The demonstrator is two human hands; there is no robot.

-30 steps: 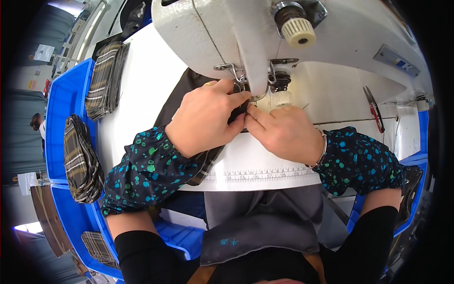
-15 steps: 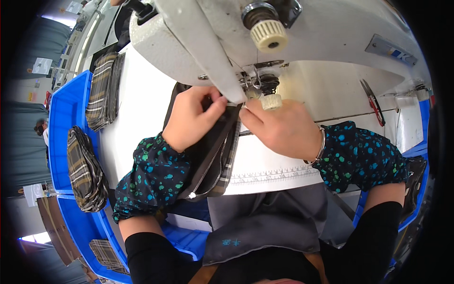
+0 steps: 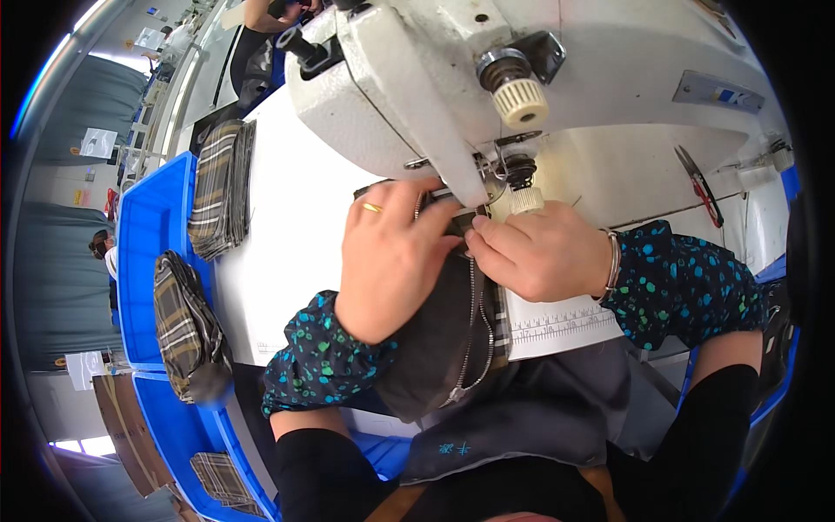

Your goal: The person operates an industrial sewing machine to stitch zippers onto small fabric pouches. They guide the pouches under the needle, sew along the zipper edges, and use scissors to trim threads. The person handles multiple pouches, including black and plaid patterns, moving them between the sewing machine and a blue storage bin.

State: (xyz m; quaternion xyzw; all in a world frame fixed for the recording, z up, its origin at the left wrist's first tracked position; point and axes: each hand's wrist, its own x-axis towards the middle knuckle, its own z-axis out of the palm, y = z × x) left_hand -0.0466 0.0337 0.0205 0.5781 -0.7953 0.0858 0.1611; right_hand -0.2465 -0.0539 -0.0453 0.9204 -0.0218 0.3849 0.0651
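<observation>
A dark cloth piece with a zipper and a plaid layer beneath it lies under the head of a white sewing machine. My left hand, a ring on one finger, bends over the cloth's upper part, its thumb and forefinger closing on it; the forefinger is slightly blurred. Close beside it, my right hand pinches the cloth's edge by the upper end of the zipper, just below the presser foot. The zipper's silver teeth curve down toward my lap, where the pull hangs. Fingers and machine partly hide the needle area.
Stacked plaid pieces and a folded plaid bundle sit at the left by a blue bin. Red-handled thread snips lie right of the machine. A ruler strip runs along the table's front edge. Another person is at the far left.
The view has shifted left, so the scene sits further right. My left hand has turned over the cloth, fingers pointing to the presser foot. The cloth's lower end has slid toward my lap.
</observation>
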